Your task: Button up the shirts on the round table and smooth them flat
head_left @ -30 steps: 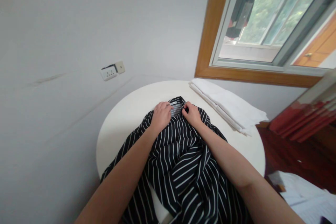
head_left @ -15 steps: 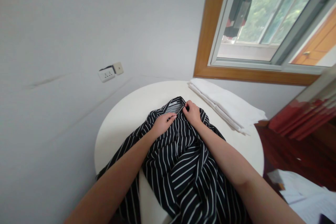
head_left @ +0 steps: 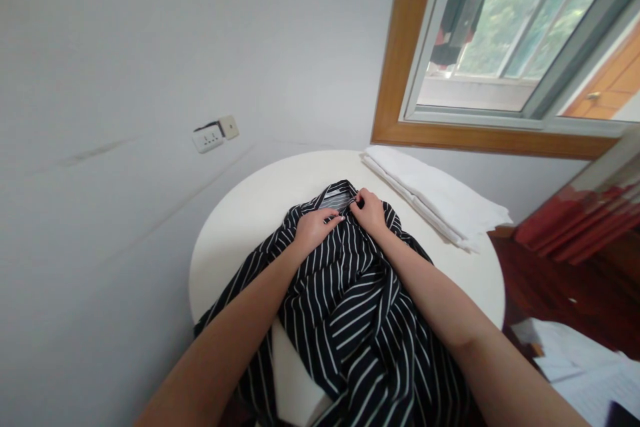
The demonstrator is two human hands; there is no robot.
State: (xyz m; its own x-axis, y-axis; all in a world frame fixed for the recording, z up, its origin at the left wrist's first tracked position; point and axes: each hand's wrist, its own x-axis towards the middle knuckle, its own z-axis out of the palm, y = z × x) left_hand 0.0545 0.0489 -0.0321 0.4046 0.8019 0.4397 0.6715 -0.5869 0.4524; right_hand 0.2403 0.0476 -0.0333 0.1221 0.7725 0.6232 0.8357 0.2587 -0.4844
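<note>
My left hand [head_left: 315,227] lies on the black, white-striped fabric shirt [head_left: 350,320], fingers together and pressed flat just below its collar [head_left: 336,199]; my right hand [head_left: 373,212] pinches the collar's edge; the shirt sprawls across the round white table [head_left: 240,233], near a folded white cloth [head_left: 440,200].

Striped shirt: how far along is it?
Done: the striped shirt lies on the table, collar away from the person. In hand: the right hand pinches the front edge at the collar, and the left hand rests beside it. Left: the lower part is bunched and hangs over the table's edge.
</note>
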